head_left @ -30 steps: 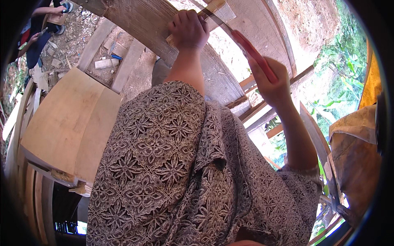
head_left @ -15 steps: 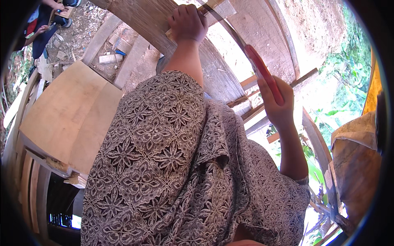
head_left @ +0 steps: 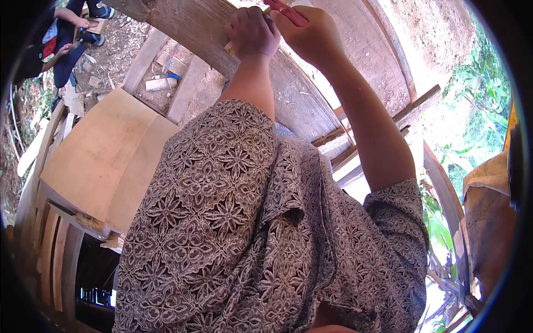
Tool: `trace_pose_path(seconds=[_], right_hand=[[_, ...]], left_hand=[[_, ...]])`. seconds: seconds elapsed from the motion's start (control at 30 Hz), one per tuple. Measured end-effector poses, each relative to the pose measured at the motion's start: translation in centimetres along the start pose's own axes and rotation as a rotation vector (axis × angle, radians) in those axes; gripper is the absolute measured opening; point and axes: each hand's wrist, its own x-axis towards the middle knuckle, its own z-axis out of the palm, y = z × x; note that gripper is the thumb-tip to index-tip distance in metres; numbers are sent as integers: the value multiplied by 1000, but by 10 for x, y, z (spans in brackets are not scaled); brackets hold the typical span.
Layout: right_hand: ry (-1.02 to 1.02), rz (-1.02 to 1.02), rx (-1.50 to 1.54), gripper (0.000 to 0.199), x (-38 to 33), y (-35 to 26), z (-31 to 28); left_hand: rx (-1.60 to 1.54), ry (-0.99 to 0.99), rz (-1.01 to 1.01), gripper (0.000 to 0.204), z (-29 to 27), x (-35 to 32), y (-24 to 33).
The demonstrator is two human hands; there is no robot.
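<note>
At the top, my right hand [head_left: 313,36] is closed round the red handle of a handsaw [head_left: 290,13]; its blade is out of sight here. Close beside it on the left, my left hand [head_left: 254,34] presses down with fingers curled over a piece of wood [head_left: 229,49], most of which the hand covers. That piece lies across a long, wide plank [head_left: 191,28] running diagonally below both hands. The cut, if there is one, cannot be seen.
A pale wooden panel [head_left: 105,161] stands at the left on a frame. Another person [head_left: 64,41] works at the upper left. Wood offcuts [head_left: 161,84] and shavings litter the ground. Plants grow at the right, beside a brown hanging sheet [head_left: 488,222].
My right hand has pushed the saw forward and to the left, up close to my left hand. The blade, visible before, has gone from view. My left hand stays in place.
</note>
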Motion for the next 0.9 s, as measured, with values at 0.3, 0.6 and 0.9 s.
trace_pose_path(seconds=[0.3,0.6,0.9], right_hand=[[-78,141,102,34,-123,34,-47],[-151,236,-136,25,-173,-89,-175],[-372,-85,-177,46,-99,-137,-179]], left_hand=[[79,77,-13,32,1,2,1],[12,126,91,27,4,3,9],[-4,180,45,30,1,-11,7]])
